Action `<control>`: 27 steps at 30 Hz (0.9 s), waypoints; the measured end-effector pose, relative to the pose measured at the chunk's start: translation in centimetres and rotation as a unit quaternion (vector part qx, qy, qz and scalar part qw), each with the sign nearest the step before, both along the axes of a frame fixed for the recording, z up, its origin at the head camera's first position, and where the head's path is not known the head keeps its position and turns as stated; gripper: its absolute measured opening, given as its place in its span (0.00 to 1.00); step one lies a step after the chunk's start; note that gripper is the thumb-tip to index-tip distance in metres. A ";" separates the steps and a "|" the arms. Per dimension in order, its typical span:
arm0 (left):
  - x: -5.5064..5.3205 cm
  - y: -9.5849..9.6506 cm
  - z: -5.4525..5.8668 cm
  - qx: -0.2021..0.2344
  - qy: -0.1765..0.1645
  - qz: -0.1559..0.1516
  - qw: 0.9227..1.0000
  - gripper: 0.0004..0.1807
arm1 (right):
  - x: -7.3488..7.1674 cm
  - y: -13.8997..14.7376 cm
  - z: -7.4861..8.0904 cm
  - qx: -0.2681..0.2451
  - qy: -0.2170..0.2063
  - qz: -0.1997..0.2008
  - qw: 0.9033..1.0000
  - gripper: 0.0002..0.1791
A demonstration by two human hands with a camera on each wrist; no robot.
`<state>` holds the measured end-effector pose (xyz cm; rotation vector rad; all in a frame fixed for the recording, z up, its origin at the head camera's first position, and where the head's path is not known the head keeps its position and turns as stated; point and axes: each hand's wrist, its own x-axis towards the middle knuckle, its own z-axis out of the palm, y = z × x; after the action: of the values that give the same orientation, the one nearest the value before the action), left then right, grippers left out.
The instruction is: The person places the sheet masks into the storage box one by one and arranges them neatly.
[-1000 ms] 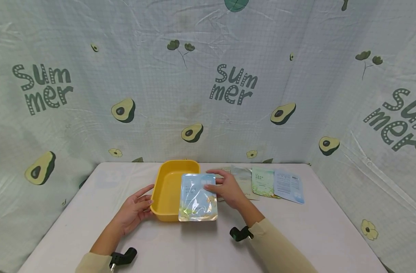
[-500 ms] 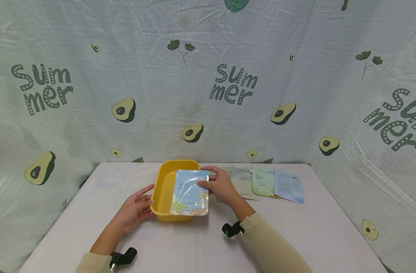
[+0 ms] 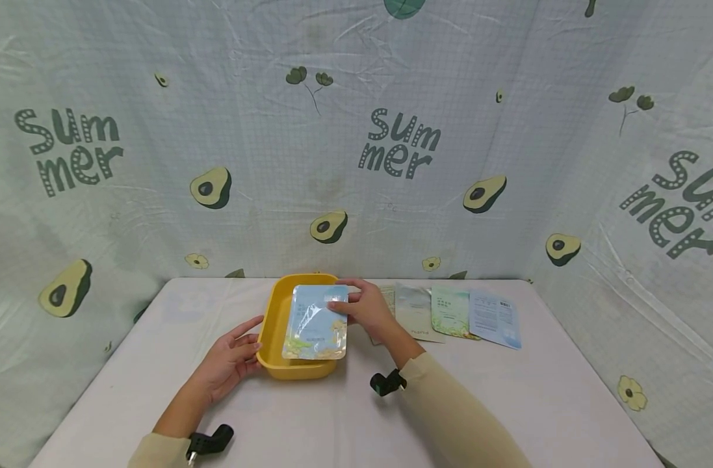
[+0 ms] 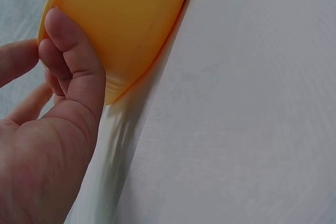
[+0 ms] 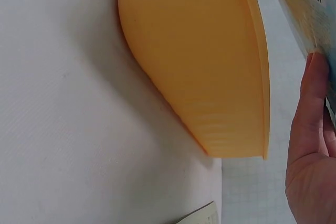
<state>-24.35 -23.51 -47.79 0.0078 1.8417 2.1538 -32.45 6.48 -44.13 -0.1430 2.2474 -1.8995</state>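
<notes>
Right hand [image 3: 368,312] pinches a blue packet [image 3: 314,328] above the yellow tray [image 3: 298,372] — left hand [image 3: 230,364] gripping its edge.

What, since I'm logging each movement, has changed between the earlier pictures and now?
The right hand has carried the blue packet leftward and slightly away from the person, farther over the yellow tray. Nothing was newly taken or let go. The left hand stays at the tray's left side; the tray and the packets on the table stay put.
</notes>
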 end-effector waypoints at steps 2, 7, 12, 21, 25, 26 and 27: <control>0.0 0.0 0.0 -0.001 -0.001 0.001 1.000 0.39 | -0.1 -0.2 0.1 0.005 -0.001 0.000 1.000 0.33; 0.1 0.1 0.2 -0.003 -0.004 0.003 1.000 0.40 | -0.4 -0.8 0.2 0.013 0.004 0.002 1.000 0.32; 0.1 0.2 0.3 -0.004 -0.005 0.004 1.000 0.40 | -0.7 -1.4 0.4 0.021 0.004 -0.002 1.000 0.32; 0.0 0.1 0.3 -0.002 -0.010 0.005 1.000 0.40 | -1.2 -2.7 0.5 0.043 0.017 0.016 0.999 0.32; 0.0 0.1 0.2 -0.001 -0.011 0.004 1.000 0.40 | -1.5 -3.1 0.4 0.037 0.012 0.023 0.999 0.31; -0.1 0.0 0.2 -0.001 -0.011 0.003 1.000 0.40 | -1.5 -3.2 0.3 0.036 0.013 0.024 0.999 0.30; -0.1 0.0 0.2 0.000 -0.010 0.003 1.000 0.40 | -1.6 -3.3 0.3 0.036 0.013 0.023 0.999 0.30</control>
<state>-24.41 -23.49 -47.59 -0.0188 1.8327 2.1492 -34.02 3.20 -43.83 -0.2095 2.3045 -1.8020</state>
